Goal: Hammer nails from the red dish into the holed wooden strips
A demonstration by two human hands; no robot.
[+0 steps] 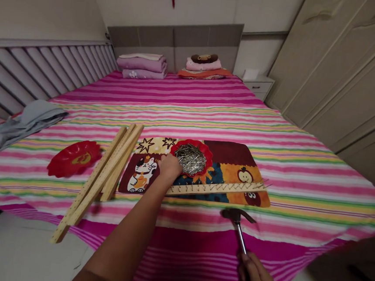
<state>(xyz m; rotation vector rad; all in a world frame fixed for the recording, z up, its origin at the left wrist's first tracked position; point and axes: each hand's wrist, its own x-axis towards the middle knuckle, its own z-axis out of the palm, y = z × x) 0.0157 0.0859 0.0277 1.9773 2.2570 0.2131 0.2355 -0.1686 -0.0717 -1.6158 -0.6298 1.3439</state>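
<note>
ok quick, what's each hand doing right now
left hand: at the red nail dish, grip cannot be told
right hand: closed, holding a claw hammer

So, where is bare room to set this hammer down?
Bare striped bedsheet lies right of the printed cat mat and beyond it, before the folded pink blankets. It is crowded around the red dish of nails, your left hand and the pale wooden strips.

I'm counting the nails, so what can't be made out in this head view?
In the head view:
- nails in the red plate: too small to count
- left hand: its back hides the fingertips
- hammer: head blurred
- right hand: cut off by the bottom edge
</note>
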